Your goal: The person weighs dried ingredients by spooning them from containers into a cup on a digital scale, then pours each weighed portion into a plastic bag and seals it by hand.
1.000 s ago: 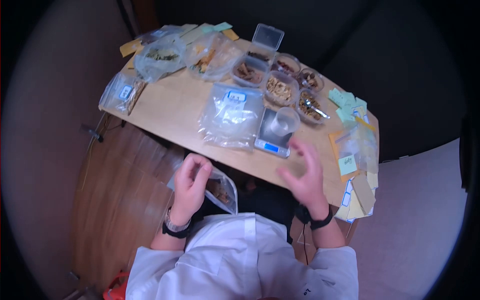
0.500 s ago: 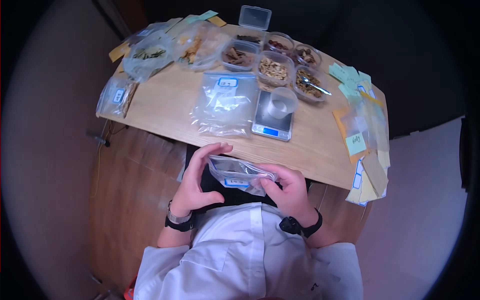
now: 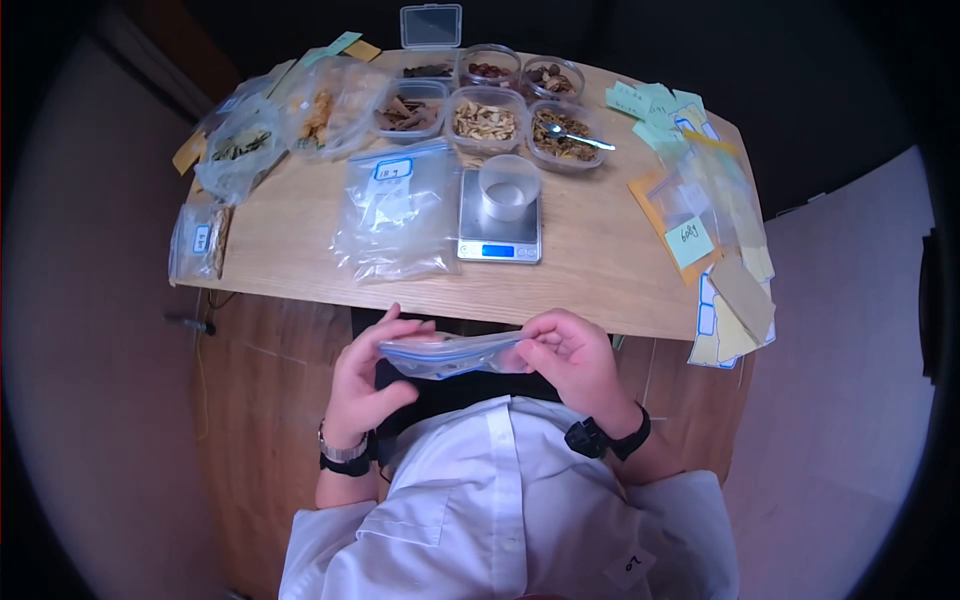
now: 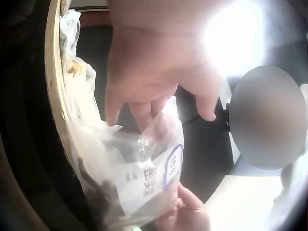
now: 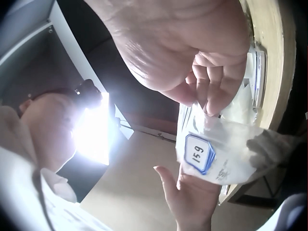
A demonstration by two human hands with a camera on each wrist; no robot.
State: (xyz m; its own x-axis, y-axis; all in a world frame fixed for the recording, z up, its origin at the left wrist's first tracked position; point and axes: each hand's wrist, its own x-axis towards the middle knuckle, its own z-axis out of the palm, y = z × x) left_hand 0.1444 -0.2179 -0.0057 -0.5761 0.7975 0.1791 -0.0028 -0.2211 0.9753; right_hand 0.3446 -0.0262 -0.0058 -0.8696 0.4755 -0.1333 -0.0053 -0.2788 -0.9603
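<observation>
A clear zip bag (image 3: 455,358) spans the space between both hands, below the table's front edge. My right hand (image 3: 575,362) pinches its right end between thumb and fingers. At the other end my left hand (image 3: 368,385) has its thumb spread away and its fingers against the bag's far side. In the right wrist view a blue-edged label (image 5: 198,153) reads 159 on the bag, and dark pieces (image 5: 269,150) lie in its lower part. The left wrist view shows the left hand (image 4: 159,72) with fingers extended at the bag (image 4: 144,178).
On the table (image 3: 290,262) stand a scale (image 3: 500,248) with a plastic cup (image 3: 508,188), a stack of clear bags (image 3: 395,220), and several tubs of dried pieces, one (image 3: 565,138) holding a spoon. Filled bags lie left; papers and envelopes (image 3: 742,305) lie right.
The right hand has come from beside the scale to the bag and pinches it. The bag has risen from the lap and turned crosswise. My left hand has uncurled from its grip.
</observation>
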